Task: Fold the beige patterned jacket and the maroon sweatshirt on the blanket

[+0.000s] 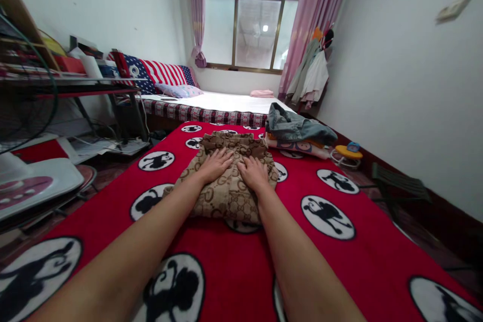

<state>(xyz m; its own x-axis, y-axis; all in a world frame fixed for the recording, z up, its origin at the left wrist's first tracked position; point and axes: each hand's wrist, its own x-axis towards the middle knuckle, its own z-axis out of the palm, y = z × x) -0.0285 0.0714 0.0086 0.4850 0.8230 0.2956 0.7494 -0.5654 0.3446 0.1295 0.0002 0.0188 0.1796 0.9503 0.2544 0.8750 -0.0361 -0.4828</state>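
Fingers [226,156], left hand [215,166] and right hand [254,172]: spread | patterned garment [222,193] beneath | wooden rack [23,17], contents unclear

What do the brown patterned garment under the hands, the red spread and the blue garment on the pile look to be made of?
Brown patterned garment: woven cloth, perhaps cotton canvas, matte; creases and layered folds show.
Red spread: probably fleece or plush; its surface looks soft and without shine.
Blue garment: likely denim, matte, from its faded blue and bulky folds.

From here, the window [256,30] glares white up top; beneath the desk [90,92] it's dim, and edges stretch.
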